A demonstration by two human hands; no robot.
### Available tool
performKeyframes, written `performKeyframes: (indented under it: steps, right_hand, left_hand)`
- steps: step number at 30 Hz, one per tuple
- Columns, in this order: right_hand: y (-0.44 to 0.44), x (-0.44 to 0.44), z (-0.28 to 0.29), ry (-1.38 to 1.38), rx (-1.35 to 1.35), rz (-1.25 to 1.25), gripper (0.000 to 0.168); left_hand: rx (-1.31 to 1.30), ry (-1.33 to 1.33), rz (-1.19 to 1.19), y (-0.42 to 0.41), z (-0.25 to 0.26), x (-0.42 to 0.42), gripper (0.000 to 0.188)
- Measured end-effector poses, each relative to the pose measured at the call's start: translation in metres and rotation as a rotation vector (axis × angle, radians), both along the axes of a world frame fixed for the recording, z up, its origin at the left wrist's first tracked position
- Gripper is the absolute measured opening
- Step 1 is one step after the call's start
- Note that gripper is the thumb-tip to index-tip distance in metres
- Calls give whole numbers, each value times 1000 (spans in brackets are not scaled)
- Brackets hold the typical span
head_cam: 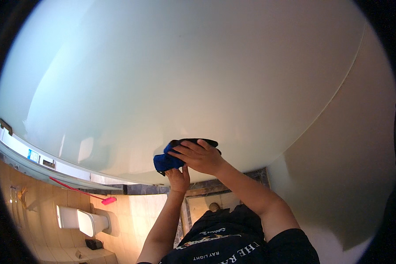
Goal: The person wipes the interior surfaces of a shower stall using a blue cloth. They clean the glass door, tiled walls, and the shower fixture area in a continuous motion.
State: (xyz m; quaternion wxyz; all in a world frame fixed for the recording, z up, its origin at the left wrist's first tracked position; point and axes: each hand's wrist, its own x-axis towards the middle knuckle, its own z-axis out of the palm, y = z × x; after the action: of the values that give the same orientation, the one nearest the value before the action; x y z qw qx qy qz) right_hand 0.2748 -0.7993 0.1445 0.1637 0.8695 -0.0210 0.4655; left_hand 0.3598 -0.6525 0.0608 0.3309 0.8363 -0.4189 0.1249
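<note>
A blue and black cloth is bunched up against a large, smooth, pale panel that looks like glass. My right hand lies over the cloth with its fingers spread, pressing it to the panel. From below, my left hand grips the cloth's lower blue end, its thumb pointing up; part of its fingers is hidden behind the cloth.
At lower left are a white toilet, a pink brush with a long red handle and a black bin. A metal hinge or clip sits on the panel's left edge. A dark stone sill runs below the panel.
</note>
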Motion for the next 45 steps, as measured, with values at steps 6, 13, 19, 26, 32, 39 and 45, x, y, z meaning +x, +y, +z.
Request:
performKeyframes:
  steps: [6,13,19,26,32,39,45]
  right_hand:
    - [-28,-39,-19,16,-4,-57,46]
    - [-33,-69,-15,-3,18,-131,56]
    - [-16,-96,-2,25,202,-195,51]
    - [-19,-131,63,-265,328,-274,52]
    - [-20,-149,126,-517,226,-343,66]
    - [-26,-138,74,-480,170,-393,66]
    - [-19,-123,12,-421,460,-502,86]
  left_hand:
    - [16,-112,-118,-17,-5,-23,56]
    - [101,-198,-226,-14,30,-38,47]
    - [135,-216,-478,1,74,-44,47]
    - [49,-187,-642,1,156,-74,43]
    - [-58,-244,-686,2,217,-100,40]
    - [-33,-354,-631,-8,208,-95,23]
    - [49,-253,-712,-11,183,-83,25]
